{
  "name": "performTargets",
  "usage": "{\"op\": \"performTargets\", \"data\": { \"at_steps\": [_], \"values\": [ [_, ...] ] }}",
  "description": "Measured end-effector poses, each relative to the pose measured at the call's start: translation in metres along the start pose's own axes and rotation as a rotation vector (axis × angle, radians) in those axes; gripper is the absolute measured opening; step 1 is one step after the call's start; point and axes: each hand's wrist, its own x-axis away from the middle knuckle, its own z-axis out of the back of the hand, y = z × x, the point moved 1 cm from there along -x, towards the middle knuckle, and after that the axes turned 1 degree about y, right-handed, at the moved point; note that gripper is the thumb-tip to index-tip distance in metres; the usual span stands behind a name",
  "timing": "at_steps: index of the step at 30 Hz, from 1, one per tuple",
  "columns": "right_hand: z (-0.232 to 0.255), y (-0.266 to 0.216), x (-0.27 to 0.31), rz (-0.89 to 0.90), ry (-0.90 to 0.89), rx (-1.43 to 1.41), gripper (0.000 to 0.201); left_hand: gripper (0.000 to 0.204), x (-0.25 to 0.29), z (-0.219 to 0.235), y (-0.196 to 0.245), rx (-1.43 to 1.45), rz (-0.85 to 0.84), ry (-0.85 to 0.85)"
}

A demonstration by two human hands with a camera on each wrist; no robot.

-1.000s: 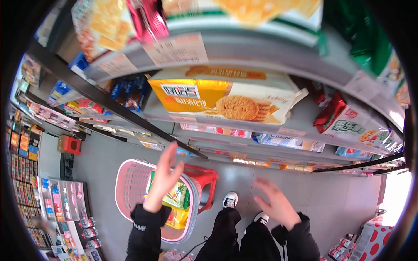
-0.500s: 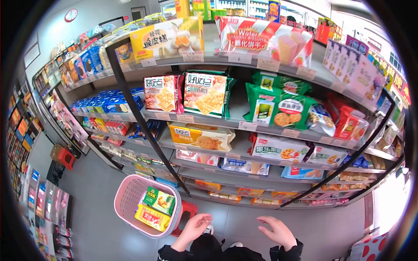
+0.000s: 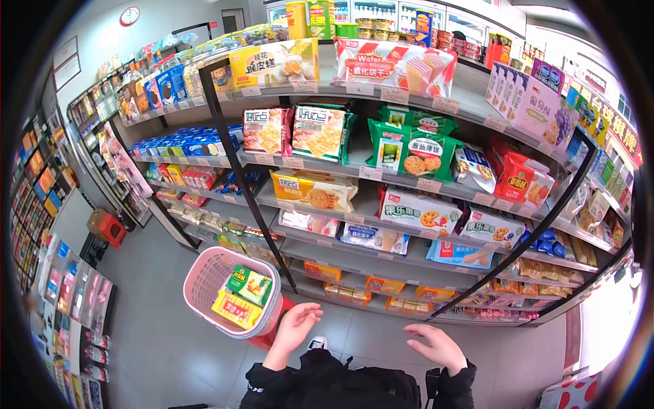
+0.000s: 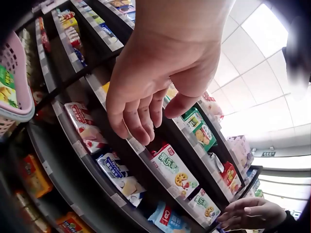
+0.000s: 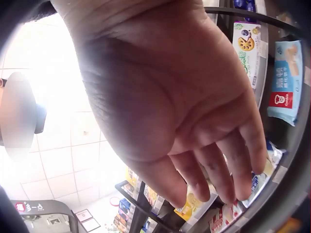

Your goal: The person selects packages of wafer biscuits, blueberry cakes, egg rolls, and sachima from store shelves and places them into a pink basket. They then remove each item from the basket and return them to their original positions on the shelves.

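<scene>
In the head view my left hand point(image 3: 294, 330) hangs in front of the shelves, its fingers loosely bent around nothing. My right hand point(image 3: 436, 346) is held out to the right at about the same height, palm facing inward, with nothing in it. Just left of the left hand stands a pink basket point(image 3: 197, 273) on a red stool point(image 3: 276, 327). Inside it lie a green pack point(image 3: 249, 283) and a yellow pack point(image 3: 236, 310). The left wrist view shows relaxed fingers point(image 4: 138, 119) with white biscuit packs point(image 4: 176, 171) behind them.
A tiered shelf unit spans the front, with a yellow biscuit pack point(image 3: 313, 191), green cracker bags point(image 3: 412, 151) and a red-striped wafer pack point(image 3: 395, 68). Black posts point(image 3: 246, 178) frame it. A smaller rack point(image 3: 75, 307) stands at left, and a polka-dot box point(image 3: 569, 394) at lower right.
The head view has pulled back and tilted up, so more shelves show. Both hands have come lower and nearer the body, and the left hand no longer overlaps the basket.
</scene>
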Motion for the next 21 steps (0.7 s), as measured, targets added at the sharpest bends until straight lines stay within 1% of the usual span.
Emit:
{"op": "performTargets", "data": {
  "at_steps": [3,6,8,9,10,11,13,15,17,21],
  "values": [
    [-0.006,0.01,0.002,-0.004,-0.014,-0.026,0.031,0.021,0.012,0.005,-0.009,-0.028,0.008,0.043],
    [-0.014,0.015,0.0,-0.011,-0.063,-0.074,0.03,0.021,0.026,0.003,-0.005,-0.073,0.088,0.081],
    [-0.021,0.021,-0.001,0.017,-0.038,-0.105,0.029,0.022,0.033,0.003,-0.004,-0.071,0.16,0.124],
    [-0.025,0.026,-0.002,0.049,-0.039,-0.082,0.028,0.023,0.035,0.003,-0.003,-0.067,0.161,0.115],
    [-0.029,0.03,-0.002,0.029,-0.035,-0.082,0.028,0.025,0.037,0.004,-0.001,-0.063,0.162,0.105],
    [-0.031,0.031,-0.003,0.015,-0.03,-0.076,0.028,0.025,0.038,0.006,0.002,-0.074,0.186,0.133],
    [-0.035,0.027,-0.002,-0.001,-0.038,-0.072,0.027,0.027,0.037,0.009,0.006,-0.094,0.207,0.092],
    [-0.038,0.024,-0.005,-0.105,-0.027,-0.125,0.027,0.027,0.034,0.014,0.002,-0.095,0.194,0.1],
    [-0.046,0.025,-0.009,-0.116,-0.031,-0.112,0.027,0.026,0.03,0.026,-0.005,-0.085,0.166,0.073],
    [-0.066,0.013,-0.029,-0.158,-0.052,-0.07,0.028,0.027,0.024,0.057,-0.016,-0.086,0.208,0.069]
  ]
}}
